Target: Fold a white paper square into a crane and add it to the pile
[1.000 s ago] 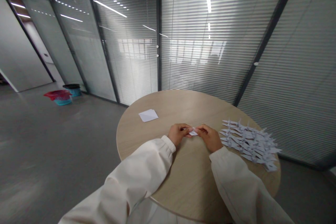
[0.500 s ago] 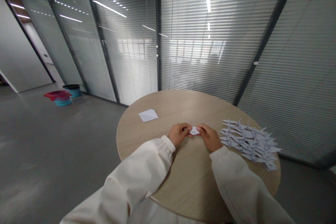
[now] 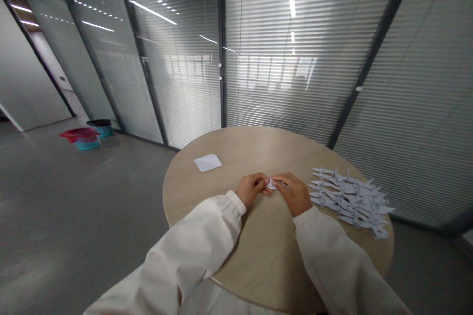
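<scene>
Sliding further over the small folded paper [image 3: 271, 185], the right hand [image 3: 294, 195] is hiding more of it than half a second ago, its fingers [image 3: 283, 182] pinching one end while the left hand [image 3: 252, 190] is pinching the other, both hands nearly closed. They are working a small fold, which is calling for steady fingertips kept close together. The paper's exact shape is hard to make out under the fingers, and I cannot tell whether it is touching the worktop [image 3: 258, 251]. White sleeves [image 3: 192, 251] are reaching in from the bottom, cut off by the frame. Just right of the hands, a loose pile of paper cranes [image 3: 349, 202] is lying on the worktop, and a flat paper square [image 3: 207, 162] is lying beyond the left hand. Two bins [image 3: 86, 135] are standing far off on the floor [image 3: 118, 172]
</scene>
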Motion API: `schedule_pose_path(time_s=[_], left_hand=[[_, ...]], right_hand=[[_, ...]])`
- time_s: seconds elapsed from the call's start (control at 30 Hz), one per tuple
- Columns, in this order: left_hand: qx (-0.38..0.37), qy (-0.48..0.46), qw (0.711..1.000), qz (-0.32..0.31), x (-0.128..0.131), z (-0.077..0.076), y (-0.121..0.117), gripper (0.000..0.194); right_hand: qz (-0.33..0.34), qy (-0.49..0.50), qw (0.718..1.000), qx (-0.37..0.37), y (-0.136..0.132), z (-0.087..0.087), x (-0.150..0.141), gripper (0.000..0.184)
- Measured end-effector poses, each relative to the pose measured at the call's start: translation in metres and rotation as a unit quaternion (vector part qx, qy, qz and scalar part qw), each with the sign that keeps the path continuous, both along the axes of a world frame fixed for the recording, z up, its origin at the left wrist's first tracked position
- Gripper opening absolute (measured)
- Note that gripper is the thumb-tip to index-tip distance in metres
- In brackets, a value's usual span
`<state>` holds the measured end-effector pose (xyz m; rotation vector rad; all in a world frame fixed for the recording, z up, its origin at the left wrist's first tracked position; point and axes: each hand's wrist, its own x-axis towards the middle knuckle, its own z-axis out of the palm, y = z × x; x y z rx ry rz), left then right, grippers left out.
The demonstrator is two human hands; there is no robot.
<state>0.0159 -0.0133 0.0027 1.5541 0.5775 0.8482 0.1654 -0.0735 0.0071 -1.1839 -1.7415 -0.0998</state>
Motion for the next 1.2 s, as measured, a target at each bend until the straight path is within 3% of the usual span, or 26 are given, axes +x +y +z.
schedule_pose_path(time_s=[0.57,0.83,1.0,1.2], left_hand=[[0.068,0.005,0.998,-0.004,-0.002,0.005,-0.004,0.035],[0.155,0.057,0.986,0.029,-0.005,0.007,-0.004,0.035],[0.244,0.115,0.96,0.082,-0.008,0.012,-0.005,0.031],[0.379,0.195,0.896,0.124,-0.012,0.017,-0.009,0.025]], right_hand=[[-0.014,-0.016,1.0,-0.006,-0.001,0.0,0.001,0.017],[-0.032,-0.057,0.998,0.004,0.0,-0.004,0.0,0.018],[-0.035,-0.066,0.997,0.004,0.0,-0.002,-0.002,0.018],[-0.029,-0.079,0.996,-0.007,0.0,-0.003,-0.002,0.018]])
